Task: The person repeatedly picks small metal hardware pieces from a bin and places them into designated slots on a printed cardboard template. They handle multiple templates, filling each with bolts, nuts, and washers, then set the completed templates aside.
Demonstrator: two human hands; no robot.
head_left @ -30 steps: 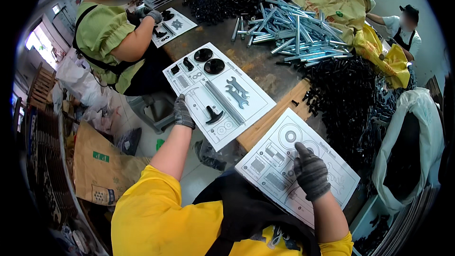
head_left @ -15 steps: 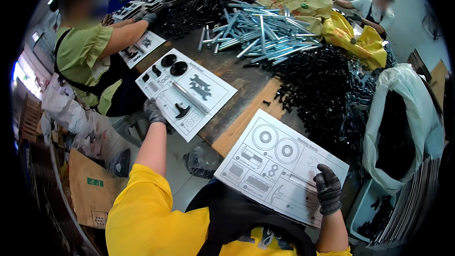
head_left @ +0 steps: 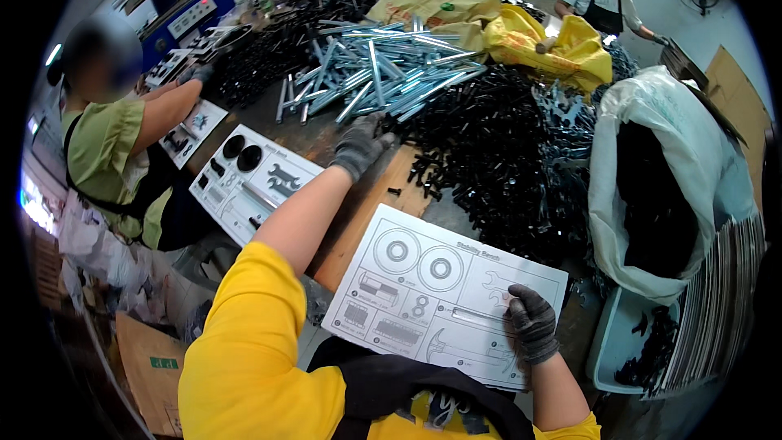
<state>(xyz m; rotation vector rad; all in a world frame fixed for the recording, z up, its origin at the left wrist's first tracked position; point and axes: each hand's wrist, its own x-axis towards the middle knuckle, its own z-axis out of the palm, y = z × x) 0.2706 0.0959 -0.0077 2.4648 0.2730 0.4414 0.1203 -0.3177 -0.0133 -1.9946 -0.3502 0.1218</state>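
Observation:
My left hand (head_left: pixel 360 147), in a grey glove, reaches over the table to the near edge of a pile of shiny metal tubes (head_left: pixel 375 73). Its fingers are stretched, thumb apart, and I see nothing held. Close to me lies a white card (head_left: pixel 399 285) printed with outlines of discs, wrenches, a tube and other hardware. Over its right side is my gloved right hand (head_left: pixel 533 324), fingers curled in; whatever they may hold is hidden. A second card (head_left: pixel 257 200), left of my forearm, bears black discs, wrenches and a tube; my forearm covers part of it.
Black bolts (head_left: pixel 481 163) are heaped right of the tubes, beside loose wrenches (head_left: pixel 562 130). An open white sack (head_left: pixel 607 187) and a blue bin (head_left: pixel 607 350) of black parts stand at right. A co-worker (head_left: pixel 106 130) works at left; another person (head_left: pixel 603 0) stands far right.
My left hand has let go of the card at left and moved right and away from me to the tubes. My right hand stays over the near card. The view has shifted rightward.

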